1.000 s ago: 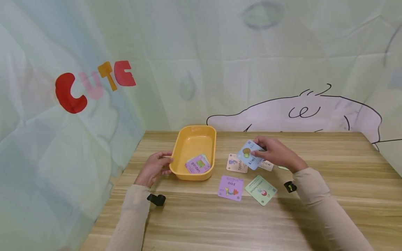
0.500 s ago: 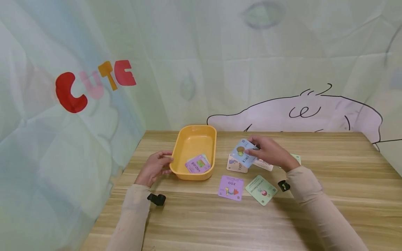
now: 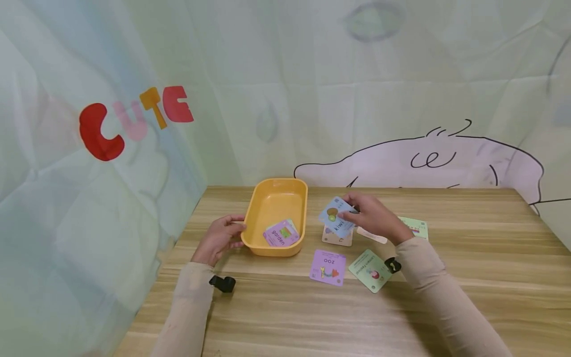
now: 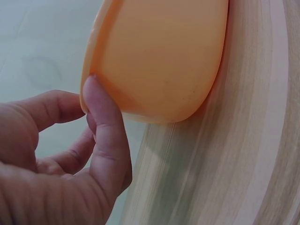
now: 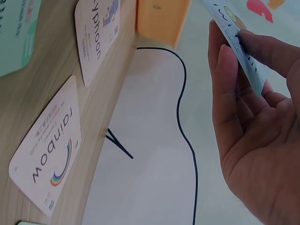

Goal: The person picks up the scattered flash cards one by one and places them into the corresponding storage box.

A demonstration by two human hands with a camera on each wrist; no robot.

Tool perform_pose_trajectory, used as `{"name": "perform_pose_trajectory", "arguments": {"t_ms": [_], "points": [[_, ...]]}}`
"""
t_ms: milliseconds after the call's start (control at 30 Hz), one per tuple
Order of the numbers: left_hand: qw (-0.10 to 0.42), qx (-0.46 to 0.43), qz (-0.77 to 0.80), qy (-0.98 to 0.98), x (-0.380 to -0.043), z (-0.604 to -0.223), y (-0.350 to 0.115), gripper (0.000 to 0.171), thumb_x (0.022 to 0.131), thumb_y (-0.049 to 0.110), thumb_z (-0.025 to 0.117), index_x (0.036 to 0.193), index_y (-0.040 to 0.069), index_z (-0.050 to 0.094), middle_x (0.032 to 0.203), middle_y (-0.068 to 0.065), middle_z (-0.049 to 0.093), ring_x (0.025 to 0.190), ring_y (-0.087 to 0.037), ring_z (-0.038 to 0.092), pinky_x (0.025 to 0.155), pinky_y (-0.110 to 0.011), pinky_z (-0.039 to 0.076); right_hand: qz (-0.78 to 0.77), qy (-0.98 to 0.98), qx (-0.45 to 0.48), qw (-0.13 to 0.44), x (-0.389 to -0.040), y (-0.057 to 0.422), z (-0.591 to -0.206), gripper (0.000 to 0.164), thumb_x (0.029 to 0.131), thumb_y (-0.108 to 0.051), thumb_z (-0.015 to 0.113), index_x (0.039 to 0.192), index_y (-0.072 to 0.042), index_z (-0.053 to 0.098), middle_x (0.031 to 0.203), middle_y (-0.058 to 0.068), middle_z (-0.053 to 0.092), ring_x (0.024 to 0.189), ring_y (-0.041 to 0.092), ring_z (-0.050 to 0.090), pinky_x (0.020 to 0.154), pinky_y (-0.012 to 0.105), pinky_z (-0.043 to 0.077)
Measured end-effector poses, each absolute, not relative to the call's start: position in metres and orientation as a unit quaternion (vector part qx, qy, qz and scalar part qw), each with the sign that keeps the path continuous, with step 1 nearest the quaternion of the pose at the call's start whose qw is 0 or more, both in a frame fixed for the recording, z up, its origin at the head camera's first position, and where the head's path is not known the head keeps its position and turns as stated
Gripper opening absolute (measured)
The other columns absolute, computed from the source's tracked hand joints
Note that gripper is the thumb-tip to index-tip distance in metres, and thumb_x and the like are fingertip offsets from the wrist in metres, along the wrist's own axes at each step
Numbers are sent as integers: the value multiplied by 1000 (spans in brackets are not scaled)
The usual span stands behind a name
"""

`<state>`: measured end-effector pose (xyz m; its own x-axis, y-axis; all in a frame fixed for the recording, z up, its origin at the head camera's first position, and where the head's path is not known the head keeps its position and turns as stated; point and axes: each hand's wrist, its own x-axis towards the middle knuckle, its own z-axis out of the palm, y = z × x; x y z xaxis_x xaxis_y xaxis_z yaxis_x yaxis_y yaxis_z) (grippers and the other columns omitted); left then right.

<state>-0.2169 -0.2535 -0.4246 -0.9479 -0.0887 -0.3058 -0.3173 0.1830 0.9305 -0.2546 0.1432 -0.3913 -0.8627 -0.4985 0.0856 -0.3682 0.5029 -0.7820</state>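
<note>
My left hand (image 3: 218, 239) pinches the near left edge of a yellow plastic tub (image 3: 276, 204), thumb (image 4: 104, 119) on the rim. Inside the tub, a purple garden card (image 3: 280, 234) lies on top of another card. Between thumb and fingers, my right hand (image 3: 373, 216) holds a light-blue kiwi card (image 3: 335, 218), tilted and raised above the table to the right of the tub. Partly behind it in the head view is the typhoon card (image 5: 97, 35). The rainbow card (image 5: 49, 150) lies below the right hand.
On the wooden table (image 3: 285, 307), a purple zoo card (image 3: 327, 267) and a green lantern festival card (image 3: 369, 271) lie nearer the person. Another green card (image 3: 415, 225) sits beyond the right wrist. A printed cloth (image 3: 250, 124) hangs behind the table and along its left side.
My right hand has carried the kiwi card leftward toward the tub, uncovering more of the green card at the right. My left hand and the tub have stayed put.
</note>
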Motion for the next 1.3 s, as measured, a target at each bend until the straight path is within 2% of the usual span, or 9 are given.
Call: {"name": "perform_pose_trajectory", "arguments": {"t_ms": [400, 633, 967, 1300], "points": [[92, -134, 632, 758, -216, -424, -254, 42, 102, 13, 61, 141, 2, 53, 131, -19, 57, 92, -22, 63, 69, -26, 59, -448, 857, -245, 69, -252, 125, -386, 23, 98, -18, 68, 116, -4, 63, 102, 8, 70, 87, 19, 65, 74, 32, 57], [88, -126, 645, 749, -217, -426, -255, 41, 101, 10, 61, 140, 0, 53, 126, -17, 59, 92, -20, 65, 67, -26, 59, -454, 852, -252, 63, -253, 117, -388, 21, 98, -16, 69, 115, -6, 64, 105, 7, 69, 87, 19, 65, 73, 31, 58], [95, -135, 647, 745, -217, -426, -254, 40, 101, 10, 61, 140, 2, 54, 122, -14, 59, 89, -20, 64, 67, -25, 59, -468, 842, -263, 56, -255, 104, -391, 18, 97, -14, 69, 112, -5, 65, 103, 9, 71, 84, 19, 67, 71, 31, 59], [93, -132, 648, 745, -217, -426, -255, 40, 101, 10, 61, 140, 2, 54, 126, -16, 59, 89, -20, 65, 67, -25, 59, -466, 846, -256, 49, -255, 94, -391, 19, 97, -13, 69, 113, -4, 64, 103, 10, 70, 85, 20, 67, 71, 31, 60]]}}
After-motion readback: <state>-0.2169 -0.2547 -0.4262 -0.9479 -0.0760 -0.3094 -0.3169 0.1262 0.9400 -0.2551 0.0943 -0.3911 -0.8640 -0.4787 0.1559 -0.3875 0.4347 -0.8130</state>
